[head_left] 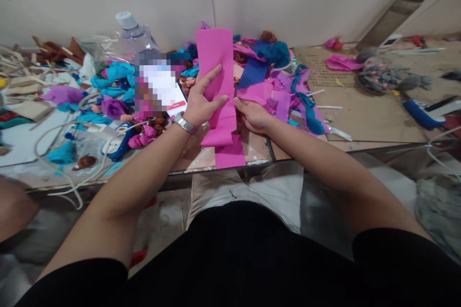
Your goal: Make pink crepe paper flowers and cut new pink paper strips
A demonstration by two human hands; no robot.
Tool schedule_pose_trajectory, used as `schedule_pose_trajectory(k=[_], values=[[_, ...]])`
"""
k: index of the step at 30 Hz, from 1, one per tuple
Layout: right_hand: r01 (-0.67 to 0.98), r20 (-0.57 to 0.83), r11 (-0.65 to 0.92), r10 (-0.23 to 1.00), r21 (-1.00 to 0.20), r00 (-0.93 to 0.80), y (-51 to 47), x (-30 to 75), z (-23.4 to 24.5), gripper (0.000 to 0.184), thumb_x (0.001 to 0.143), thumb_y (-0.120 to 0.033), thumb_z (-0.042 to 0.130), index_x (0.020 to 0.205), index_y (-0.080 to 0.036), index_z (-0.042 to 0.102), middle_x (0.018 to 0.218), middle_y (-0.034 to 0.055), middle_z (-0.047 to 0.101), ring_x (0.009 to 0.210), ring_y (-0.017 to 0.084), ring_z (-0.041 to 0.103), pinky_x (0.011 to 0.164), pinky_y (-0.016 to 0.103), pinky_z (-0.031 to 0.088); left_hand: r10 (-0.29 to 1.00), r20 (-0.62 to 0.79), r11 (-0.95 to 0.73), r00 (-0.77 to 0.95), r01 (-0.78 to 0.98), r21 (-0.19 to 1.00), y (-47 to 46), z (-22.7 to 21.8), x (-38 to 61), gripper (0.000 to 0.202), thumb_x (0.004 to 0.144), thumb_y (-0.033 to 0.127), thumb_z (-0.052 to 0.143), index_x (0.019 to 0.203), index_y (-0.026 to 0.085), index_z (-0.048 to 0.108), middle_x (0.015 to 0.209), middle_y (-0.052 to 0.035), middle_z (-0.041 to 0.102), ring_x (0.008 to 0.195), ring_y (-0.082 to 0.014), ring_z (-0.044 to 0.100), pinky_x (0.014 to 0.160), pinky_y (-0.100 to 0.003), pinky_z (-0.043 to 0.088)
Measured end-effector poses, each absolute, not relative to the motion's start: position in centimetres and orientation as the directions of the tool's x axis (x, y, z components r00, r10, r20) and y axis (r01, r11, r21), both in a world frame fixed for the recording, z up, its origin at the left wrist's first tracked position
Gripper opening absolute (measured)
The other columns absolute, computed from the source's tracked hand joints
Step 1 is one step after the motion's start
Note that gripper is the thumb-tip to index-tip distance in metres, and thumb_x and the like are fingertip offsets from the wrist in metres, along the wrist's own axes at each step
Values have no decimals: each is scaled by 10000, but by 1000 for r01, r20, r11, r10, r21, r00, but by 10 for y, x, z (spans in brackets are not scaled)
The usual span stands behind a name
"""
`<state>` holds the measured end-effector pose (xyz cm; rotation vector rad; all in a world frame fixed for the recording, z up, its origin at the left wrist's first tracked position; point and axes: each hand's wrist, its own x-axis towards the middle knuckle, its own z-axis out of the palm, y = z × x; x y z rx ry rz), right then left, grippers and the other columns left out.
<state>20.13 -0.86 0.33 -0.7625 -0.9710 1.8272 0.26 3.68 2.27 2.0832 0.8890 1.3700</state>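
A long strip of bright pink crepe paper (216, 72) stands up before me, its lower end folded over near the table's front edge. My left hand (200, 103), with a metal watch on the wrist, grips the strip from the left, thumb and a finger lying across its face. From the other side my right hand (255, 115) pinches the strip's right edge between thumb and fingers. Beside my left hand lies a phone (175, 98), partly blurred out. Loose pink and purple paper pieces (279, 91) lie just beyond my right hand.
Blue and purple crumpled paper (115, 76), a capped plastic bottle (139, 36) and a blue-and-white tool (118, 143) with a white cable crowd the left. Wooden scraps (27, 81) lie farther left. To the right are cardboard (345, 110), a grey bundle (383, 74) and another blue tool (419, 111).
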Motion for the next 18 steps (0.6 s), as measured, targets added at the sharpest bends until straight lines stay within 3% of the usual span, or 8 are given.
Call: schedule_pose_trajectory(k=[3, 8, 13, 18], values=[[-434, -68, -252, 915, -865, -397, -7, 202, 1, 224, 1070, -431, 663, 1025, -214, 700, 844, -8, 801, 786, 169, 757, 818, 323, 673, 755, 599, -654, 267, 247, 715, 38, 22, 3, 912, 754, 713, 894, 1533, 339, 603, 1637, -54, 593, 1594, -363, 487, 1399, -550, 331], [-458, -13, -212, 917, -863, -399, -5, 203, -3, 235, 1031, -450, 720, 1038, -216, 702, 863, -4, 813, 860, 188, 785, 888, 355, 683, 747, 607, -664, 273, 250, 705, 43, 17, 2, 945, 766, 745, 865, 1556, 310, 583, 1651, -70, 581, 1601, -354, 479, 1411, -529, 314], [-461, -13, -216, 914, -861, -405, -2, 203, -6, 230, 1044, -434, 701, 1075, -208, 720, 918, 14, 836, 965, 206, 801, 944, 373, 678, 733, 616, -679, 289, 251, 690, 50, 9, -1, 971, 779, 785, 827, 1580, 307, 557, 1667, -69, 563, 1638, -359, 422, 1431, -542, 261], [-426, -43, -230, 914, -875, -404, -3, 203, -6, 278, 1045, -479, 695, 1087, -206, 733, 905, 16, 836, 941, 208, 802, 913, 371, 683, 718, 631, -694, 294, 238, 679, 52, 6, -1, 945, 793, 755, 837, 1582, 321, 551, 1662, -65, 569, 1638, -355, 422, 1426, -560, 271]])
